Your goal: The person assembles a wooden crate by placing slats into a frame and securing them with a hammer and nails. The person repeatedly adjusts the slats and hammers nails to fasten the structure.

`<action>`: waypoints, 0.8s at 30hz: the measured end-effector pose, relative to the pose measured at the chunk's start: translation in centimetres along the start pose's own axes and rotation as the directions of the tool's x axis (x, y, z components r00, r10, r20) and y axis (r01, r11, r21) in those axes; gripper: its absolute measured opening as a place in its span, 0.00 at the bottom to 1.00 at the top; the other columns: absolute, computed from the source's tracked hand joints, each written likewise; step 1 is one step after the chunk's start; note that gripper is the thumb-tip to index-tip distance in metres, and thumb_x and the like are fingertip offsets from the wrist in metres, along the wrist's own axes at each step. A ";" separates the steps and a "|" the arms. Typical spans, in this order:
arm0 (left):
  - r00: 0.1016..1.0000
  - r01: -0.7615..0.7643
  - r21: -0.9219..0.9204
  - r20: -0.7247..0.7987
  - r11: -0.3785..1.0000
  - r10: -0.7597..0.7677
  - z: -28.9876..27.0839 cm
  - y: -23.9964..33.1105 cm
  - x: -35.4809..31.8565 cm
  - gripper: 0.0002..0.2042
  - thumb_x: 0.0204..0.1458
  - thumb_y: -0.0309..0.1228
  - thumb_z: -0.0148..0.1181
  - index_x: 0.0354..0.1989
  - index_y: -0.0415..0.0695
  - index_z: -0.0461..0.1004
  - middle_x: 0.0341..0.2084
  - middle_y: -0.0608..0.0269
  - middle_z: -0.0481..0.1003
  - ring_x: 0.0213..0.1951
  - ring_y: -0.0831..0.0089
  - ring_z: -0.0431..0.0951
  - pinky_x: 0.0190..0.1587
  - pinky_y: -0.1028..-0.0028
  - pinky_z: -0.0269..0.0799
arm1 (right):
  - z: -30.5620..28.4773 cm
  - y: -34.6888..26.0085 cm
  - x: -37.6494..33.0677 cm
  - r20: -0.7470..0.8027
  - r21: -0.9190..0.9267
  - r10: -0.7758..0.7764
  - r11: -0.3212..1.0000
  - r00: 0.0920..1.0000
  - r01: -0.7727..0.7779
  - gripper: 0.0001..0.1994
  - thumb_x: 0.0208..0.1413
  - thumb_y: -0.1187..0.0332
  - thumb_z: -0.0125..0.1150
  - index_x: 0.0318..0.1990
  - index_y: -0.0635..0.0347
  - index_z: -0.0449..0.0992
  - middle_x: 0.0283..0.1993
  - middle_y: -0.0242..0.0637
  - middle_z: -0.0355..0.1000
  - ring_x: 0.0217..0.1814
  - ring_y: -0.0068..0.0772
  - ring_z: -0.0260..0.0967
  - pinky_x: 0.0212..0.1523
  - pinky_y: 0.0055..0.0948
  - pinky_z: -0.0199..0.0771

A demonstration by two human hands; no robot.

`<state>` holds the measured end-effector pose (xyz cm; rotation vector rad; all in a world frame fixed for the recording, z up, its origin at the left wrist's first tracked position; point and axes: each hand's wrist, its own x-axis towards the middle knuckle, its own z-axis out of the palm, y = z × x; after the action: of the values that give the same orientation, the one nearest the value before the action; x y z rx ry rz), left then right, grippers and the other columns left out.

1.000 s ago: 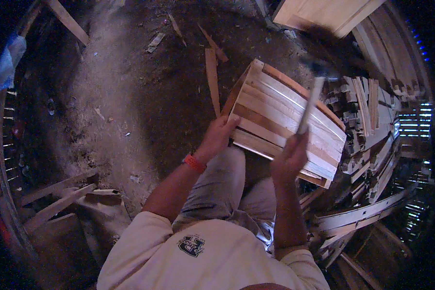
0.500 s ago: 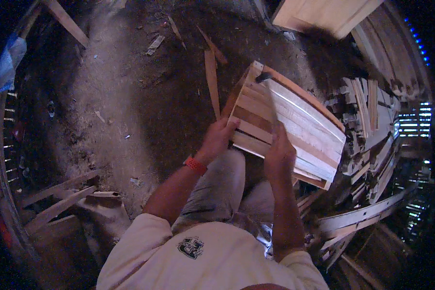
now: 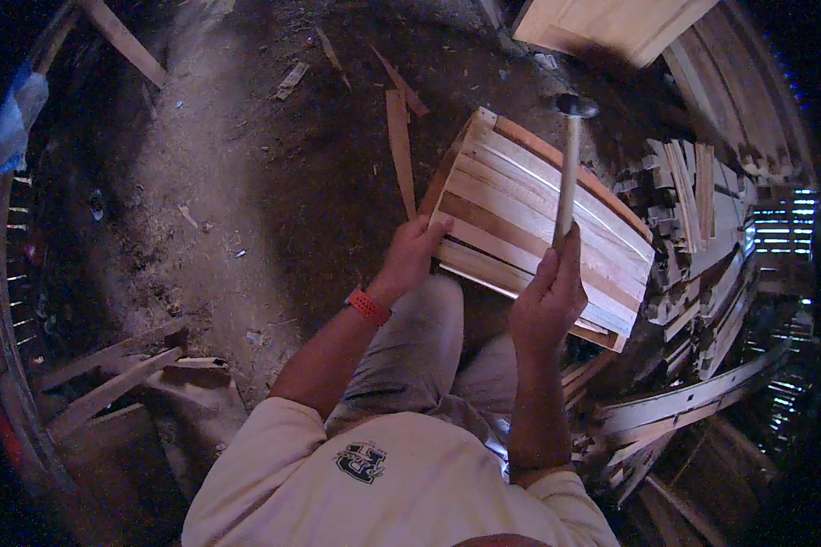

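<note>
Head view: person seated over dirt floor, slat crate propped on the knees, tilted; right hand grips the hammer low on its handle, head raised above the crate's far edge; left hand steadies the crate's near left corner. Risks, as judged: a stroke landing off line could split a thin slat or glance toward the left fingers, which lie close to the boards; the crate, held only by one hand and the lap, could slip under a blow. Right fingers closed tight round the handle; left fingers curled narrow over the crate edge, touching wood. Loose slats piled to the right.
</note>
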<state>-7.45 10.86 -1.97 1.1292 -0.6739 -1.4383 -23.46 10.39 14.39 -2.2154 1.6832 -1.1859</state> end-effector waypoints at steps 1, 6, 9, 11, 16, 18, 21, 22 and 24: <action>1.000 0.008 -0.024 -0.007 1.000 -0.008 0.1 -0.1 -0.1 0.21 0.68 0.45 0.54 0.45 0.34 0.79 0.37 0.64 0.81 0.41 0.77 0.77 0.46 0.72 0.74 | 0.6 0.9 -0.6 0.039 -0.039 -0.042 0.998 0.998 0.043 0.21 0.69 0.76 0.46 0.67 0.66 0.68 0.53 0.65 0.76 0.51 0.65 0.78 0.49 0.51 0.80; 1.000 0.021 -0.079 0.017 0.997 -0.020 -0.3 -1.0 0.5 0.22 0.68 0.45 0.54 0.46 0.34 0.79 0.38 0.65 0.80 0.41 0.78 0.77 0.46 0.72 0.74 | 0.8 0.7 0.5 0.601 -0.292 0.295 0.946 0.742 -0.139 0.21 0.69 0.76 0.46 0.68 0.69 0.67 0.56 0.64 0.76 0.56 0.60 0.78 0.53 0.48 0.80; 1.000 -0.002 -0.049 0.002 0.999 0.002 -0.1 -0.9 0.2 0.22 0.68 0.46 0.55 0.46 0.34 0.79 0.38 0.65 0.80 0.41 0.78 0.77 0.47 0.73 0.74 | 0.1 0.0 -0.1 0.377 -0.159 0.181 0.979 0.908 -0.129 0.22 0.68 0.76 0.46 0.68 0.69 0.67 0.56 0.64 0.76 0.56 0.59 0.78 0.53 0.48 0.80; 1.000 0.007 -0.006 0.002 1.000 -0.007 -0.1 -0.4 0.0 0.22 0.68 0.46 0.55 0.46 0.34 0.79 0.38 0.65 0.80 0.41 0.77 0.77 0.47 0.72 0.74 | 0.0 0.2 -0.6 0.182 -0.059 0.100 0.994 0.978 -0.091 0.22 0.67 0.77 0.47 0.68 0.68 0.67 0.55 0.64 0.76 0.56 0.59 0.78 0.53 0.47 0.80; 1.000 0.029 -0.045 -0.002 0.999 -0.029 0.3 0.2 -0.1 0.23 0.68 0.47 0.55 0.46 0.34 0.79 0.38 0.64 0.80 0.41 0.77 0.77 0.47 0.72 0.74 | 1.0 1.2 -0.4 0.497 -0.274 0.276 0.950 0.823 -0.153 0.22 0.67 0.76 0.49 0.68 0.68 0.67 0.54 0.62 0.77 0.54 0.59 0.79 0.51 0.47 0.80; 1.000 0.016 0.001 -0.019 1.000 -0.016 0.2 -0.1 -0.1 0.23 0.67 0.47 0.55 0.46 0.34 0.79 0.38 0.64 0.80 0.41 0.77 0.78 0.47 0.72 0.74 | 0.9 0.8 0.2 0.524 -0.259 0.289 0.950 0.801 -0.174 0.22 0.67 0.76 0.49 0.68 0.67 0.67 0.54 0.61 0.78 0.53 0.59 0.80 0.50 0.48 0.80; 0.999 0.049 0.021 0.018 0.999 -0.049 -0.4 -0.1 -0.1 0.23 0.67 0.47 0.55 0.46 0.34 0.79 0.39 0.63 0.80 0.42 0.77 0.78 0.48 0.72 0.74 | 0.2 0.3 -0.2 0.254 -0.061 0.123 0.992 0.959 -0.111 0.22 0.67 0.77 0.50 0.68 0.66 0.67 0.53 0.62 0.78 0.51 0.60 0.80 0.48 0.48 0.80; 0.999 0.043 0.007 0.011 0.999 -0.043 -0.6 -0.4 -0.1 0.23 0.67 0.47 0.55 0.46 0.34 0.79 0.39 0.63 0.80 0.42 0.77 0.78 0.47 0.72 0.74 | 0.2 0.1 -0.4 0.172 -0.025 0.082 0.997 0.982 -0.078 0.22 0.67 0.77 0.50 0.68 0.66 0.67 0.52 0.63 0.78 0.51 0.61 0.80 0.48 0.48 0.80; 1.000 0.023 -0.025 0.010 0.999 -0.023 -0.4 -0.6 0.1 0.22 0.67 0.47 0.55 0.46 0.35 0.79 0.38 0.64 0.80 0.42 0.78 0.77 0.47 0.73 0.74 | 0.6 0.2 -0.6 0.009 0.021 0.003 1.000 1.000 -0.003 0.22 0.67 0.75 0.50 0.68 0.64 0.68 0.52 0.64 0.77 0.50 0.62 0.80 0.46 0.50 0.80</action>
<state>-7.28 11.00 -2.65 1.1143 -0.6494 -1.4690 -23.29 10.68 13.58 -2.2020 1.6627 -1.1858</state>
